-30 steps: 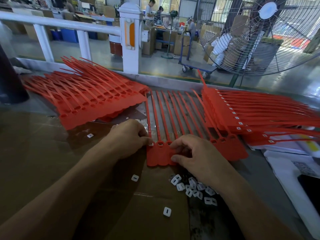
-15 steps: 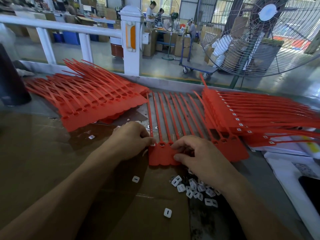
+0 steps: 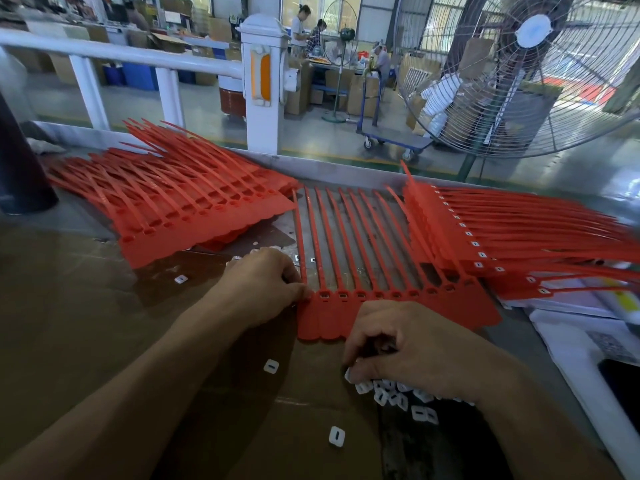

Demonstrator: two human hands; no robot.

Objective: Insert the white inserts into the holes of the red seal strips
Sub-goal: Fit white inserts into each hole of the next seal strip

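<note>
Head view, only one: left hand (image 3: 263, 285) curled, fingertips pinching the left end of the red seal strip sheet (image 3: 391, 306) lying flat on the counter (image 3: 69, 323), between an unfilled stack of strips (image 3: 180, 209) on the left and a filled stack (image 3: 502, 237) on the right. Right hand (image 3: 412, 344) hovers curled over the pile of white inserts (image 3: 394, 394) just below the sheet; seems to be picking one up, but cannot tell if anything is pinched yet. First holes (image 3: 325, 295) from the left look filled, the rest look empty. Stray inserts (image 3: 336, 436) lie on the cardboard nearer the camera.

To do it well: grab a single insert, turn it slot up, keep the left hand pinning the sheet, press into the next empty hole until flush.

Versus earlier: the right hand was on the sheet's heads near the left holes, now it has dropped back to the pile. Left hand unchanged.
</note>
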